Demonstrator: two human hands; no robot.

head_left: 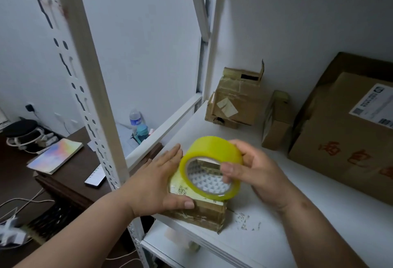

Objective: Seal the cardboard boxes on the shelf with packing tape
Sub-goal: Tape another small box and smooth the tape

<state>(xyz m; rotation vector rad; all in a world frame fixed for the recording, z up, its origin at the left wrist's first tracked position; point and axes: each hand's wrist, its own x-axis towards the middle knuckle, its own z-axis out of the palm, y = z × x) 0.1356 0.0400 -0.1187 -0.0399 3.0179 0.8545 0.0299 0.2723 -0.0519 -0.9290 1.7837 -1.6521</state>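
A white metal shelf (265, 221) with slotted uprights fills the right half of the view and carries four cardboard boxes. The large box (348, 140), printed with red characters and bearing a white label, lies at the right edge. A battered open box (236, 99), its flaps raised, stands at the back near the rear upright, and a narrow box (274, 123) stands between it and the large one. The small box (202, 212) sits at the front left corner of the shelf, partly hidden by the hands. The left hand (157, 184) holds this small box, its fingers lying straight along the far left side and its thumb pressed on the near top edge. The right hand (253, 170) grips the roll of yellow packing tape (212, 167), thumb hooked inside the core and fingers curled over the outer rim; the roll stands on edge just above the small box, and contact between them cannot be told. Left of the shelf, a dark desk (70, 174) bears a colourful notebook (56, 153), a plastic bottle (135, 119) and cables.
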